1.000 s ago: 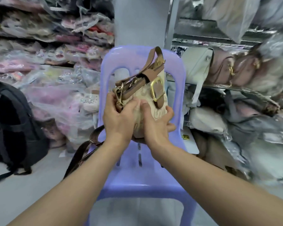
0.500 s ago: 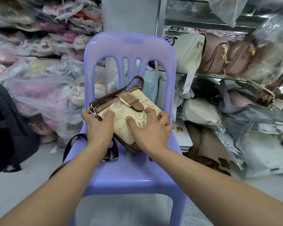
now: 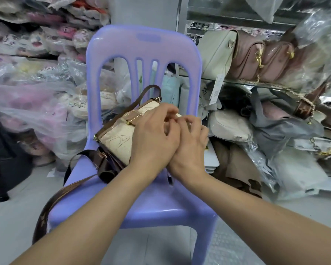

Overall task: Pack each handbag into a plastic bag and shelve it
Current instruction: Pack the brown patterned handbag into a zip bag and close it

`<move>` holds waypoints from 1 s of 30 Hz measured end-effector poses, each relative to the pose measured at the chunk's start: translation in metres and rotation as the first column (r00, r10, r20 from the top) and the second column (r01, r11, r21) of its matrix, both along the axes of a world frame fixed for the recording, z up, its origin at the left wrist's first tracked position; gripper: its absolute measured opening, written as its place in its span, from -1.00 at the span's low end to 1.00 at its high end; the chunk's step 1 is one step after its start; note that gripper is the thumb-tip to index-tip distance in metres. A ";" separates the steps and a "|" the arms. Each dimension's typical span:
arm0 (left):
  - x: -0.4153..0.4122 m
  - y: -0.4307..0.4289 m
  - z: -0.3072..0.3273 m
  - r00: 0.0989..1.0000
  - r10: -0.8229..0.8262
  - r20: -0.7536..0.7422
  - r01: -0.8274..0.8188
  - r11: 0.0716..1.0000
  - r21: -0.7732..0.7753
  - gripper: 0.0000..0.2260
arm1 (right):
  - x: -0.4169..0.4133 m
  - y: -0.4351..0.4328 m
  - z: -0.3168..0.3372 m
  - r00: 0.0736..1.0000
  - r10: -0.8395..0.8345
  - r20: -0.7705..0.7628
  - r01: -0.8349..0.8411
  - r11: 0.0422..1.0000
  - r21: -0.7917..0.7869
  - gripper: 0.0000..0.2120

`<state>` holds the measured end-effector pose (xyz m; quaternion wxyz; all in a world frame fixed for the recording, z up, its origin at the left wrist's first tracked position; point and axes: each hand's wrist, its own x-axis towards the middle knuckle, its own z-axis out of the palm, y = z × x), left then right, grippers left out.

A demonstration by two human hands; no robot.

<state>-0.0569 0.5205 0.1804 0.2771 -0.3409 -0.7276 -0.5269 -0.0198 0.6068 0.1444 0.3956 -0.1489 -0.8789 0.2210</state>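
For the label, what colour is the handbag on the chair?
Cream handbag, brown strap, gold buckle; best in head view.

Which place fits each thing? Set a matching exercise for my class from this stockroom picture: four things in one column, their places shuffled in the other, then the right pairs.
Things
1. cream handbag
2. brown strap
3. pink handbags
4. black backpack

Places
a. on the floor, far left
b. lying on the purple chair seat
c. on the glass shelf, right
d. hanging over the seat's left edge

Pairs: 1-b, 2-d, 3-c, 4-a
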 end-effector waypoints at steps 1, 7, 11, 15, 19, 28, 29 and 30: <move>0.004 0.005 0.001 0.999 -0.034 0.034 0.033 0.999 0.027 -0.82 | 0.004 0.007 0.001 1.000 0.000 -0.020 0.000 1.000 0.006 -0.65; 0.038 0.061 -0.013 0.968 -0.209 0.136 0.201 0.977 0.074 -0.85 | 0.035 0.066 -0.009 0.941 -0.189 0.280 0.116 0.959 0.257 -0.49; 0.067 0.106 -0.037 0.887 -0.322 0.332 0.321 0.945 0.059 -0.83 | 0.072 0.103 -0.023 0.887 -0.236 0.396 0.164 0.965 0.206 -0.35; 0.088 0.130 -0.067 0.735 -0.338 0.589 0.387 0.921 0.045 -0.87 | 0.104 0.130 -0.034 0.831 -0.176 0.528 0.141 0.984 0.106 -0.64; 0.095 0.143 -0.084 0.696 -0.298 0.654 0.452 0.889 -0.075 -0.64 | 0.130 0.148 -0.029 0.791 -0.083 0.606 0.140 0.989 -0.047 -0.87; 0.147 0.166 -0.220 0.636 0.054 0.770 0.509 0.720 -0.471 -0.63 | 0.204 0.212 -0.147 0.529 0.079 0.845 0.248 0.938 -0.243 -0.51; 0.147 0.162 -0.244 0.632 0.118 0.766 0.520 0.668 -0.533 -0.59 | 0.210 0.221 -0.172 0.473 0.105 0.875 0.283 0.922 -0.264 -0.45; 0.147 0.159 -0.267 0.634 0.181 0.752 0.528 0.609 -0.592 -0.54 | 0.215 0.229 -0.195 0.413 0.128 0.901 0.308 0.912 -0.271 -0.39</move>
